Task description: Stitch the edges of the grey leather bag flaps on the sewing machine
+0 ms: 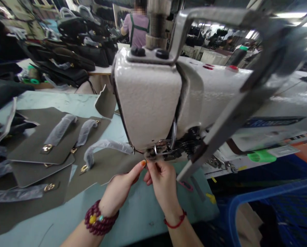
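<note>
Both hands meet just below the head of a white industrial sewing machine (pixel 148 99), close to its needle area. My left hand (pixel 119 188) is closed, thumb pressed forward, at the edge of a grey-brown bag panel (pixel 109 171). My right hand (pixel 163 181) pinches thumb and fingertips together right beside the left thumb. Whatever lies between the fingertips is too small and dark to make out. A plastic-wrapped handle (pixel 102 145) with a gold ring fitting runs across the panel toward the machine.
More panels (pixel 42 133) with wrapped handles lie on the pale green tabletop (pixel 91 219) at left. A grey metal bar (pixel 220 127) slants down at right. The blue basket (pixel 235 206) stands at lower right. Dark bags (pixel 78 51) and a person (pixel 138 27) are behind.
</note>
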`<state>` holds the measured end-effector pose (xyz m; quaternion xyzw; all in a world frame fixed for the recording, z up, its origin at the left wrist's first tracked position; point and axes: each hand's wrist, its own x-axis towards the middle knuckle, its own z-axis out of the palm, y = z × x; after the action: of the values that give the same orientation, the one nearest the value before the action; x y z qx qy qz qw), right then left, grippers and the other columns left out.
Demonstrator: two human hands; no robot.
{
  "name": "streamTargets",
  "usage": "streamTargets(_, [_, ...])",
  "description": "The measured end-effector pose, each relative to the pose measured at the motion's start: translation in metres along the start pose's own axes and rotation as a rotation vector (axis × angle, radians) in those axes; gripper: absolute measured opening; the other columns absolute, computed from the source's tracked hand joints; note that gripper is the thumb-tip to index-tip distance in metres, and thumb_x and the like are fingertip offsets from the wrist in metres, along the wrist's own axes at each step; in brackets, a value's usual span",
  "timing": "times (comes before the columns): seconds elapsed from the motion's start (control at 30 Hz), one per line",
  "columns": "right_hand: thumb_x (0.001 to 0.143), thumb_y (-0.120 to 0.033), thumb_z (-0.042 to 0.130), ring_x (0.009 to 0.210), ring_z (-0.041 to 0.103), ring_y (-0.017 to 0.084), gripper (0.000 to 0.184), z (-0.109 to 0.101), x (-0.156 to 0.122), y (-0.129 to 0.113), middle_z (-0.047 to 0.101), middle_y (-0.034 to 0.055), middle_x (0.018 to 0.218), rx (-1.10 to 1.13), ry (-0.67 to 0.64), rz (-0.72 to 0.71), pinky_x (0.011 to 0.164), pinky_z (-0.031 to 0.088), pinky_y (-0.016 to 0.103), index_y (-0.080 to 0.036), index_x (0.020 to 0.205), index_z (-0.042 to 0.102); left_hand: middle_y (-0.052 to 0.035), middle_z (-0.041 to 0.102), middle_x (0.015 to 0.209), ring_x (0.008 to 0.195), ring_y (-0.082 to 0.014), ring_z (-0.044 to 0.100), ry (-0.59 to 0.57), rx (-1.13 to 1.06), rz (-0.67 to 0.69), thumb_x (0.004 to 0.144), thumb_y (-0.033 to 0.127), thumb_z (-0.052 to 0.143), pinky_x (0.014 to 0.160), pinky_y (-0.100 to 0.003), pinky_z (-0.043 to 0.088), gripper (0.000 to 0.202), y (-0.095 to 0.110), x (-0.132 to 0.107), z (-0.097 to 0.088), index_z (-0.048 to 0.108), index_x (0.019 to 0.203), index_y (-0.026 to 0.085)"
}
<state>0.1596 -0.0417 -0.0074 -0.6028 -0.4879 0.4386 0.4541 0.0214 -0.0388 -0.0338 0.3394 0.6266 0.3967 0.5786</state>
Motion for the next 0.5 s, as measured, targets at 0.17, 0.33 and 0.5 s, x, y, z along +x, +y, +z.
streamTargets(0.17, [0.091, -0.048, 0.056, 0.047, 0.059, 0.01, 0.041, -0.004, -0.003, 0.003, 0.065, 0.0024, 0.057, 0.248, -0.085, 0.103, 0.048, 0.046, 0.017, -0.015, 0.069, 0.062, 0.0054, 0.039, 0.052, 0.054, -0.0109, 0.032, -0.122, -0.208, -0.055, 0.067, 0.056, 0.076, 0.051, -0.024, 0.031, 0.046, 0.013, -0.005, 0.017, 0.054, 0.053, 0.018])
streamTargets(0.33, [0.09, -0.046, 0.058, 0.046, 0.058, 0.01, 0.039, -0.003, -0.003, 0.006, 0.063, 0.0013, 0.054, 0.3, -0.081, 0.116, 0.048, 0.046, 0.017, -0.015, 0.066, 0.061, 0.0052, 0.039, 0.055, 0.056, -0.0104, 0.032, -0.151, -0.284, -0.073, 0.071, 0.051, 0.077, 0.052, -0.022, 0.033, 0.044, 0.016, -0.007, 0.02, 0.053, 0.055, 0.018])
streamTargets(0.5, [0.09, -0.045, 0.057, 0.045, 0.057, 0.01, 0.039, -0.002, -0.004, 0.005, 0.063, 0.0016, 0.053, 0.283, -0.065, 0.106, 0.047, 0.045, 0.018, -0.015, 0.065, 0.061, 0.0041, 0.043, 0.058, 0.058, -0.0112, 0.035, -0.159, -0.243, -0.07, 0.075, 0.049, 0.074, 0.054, -0.023, 0.034, 0.041, 0.01, -0.004, 0.016, 0.055, 0.056, 0.018])
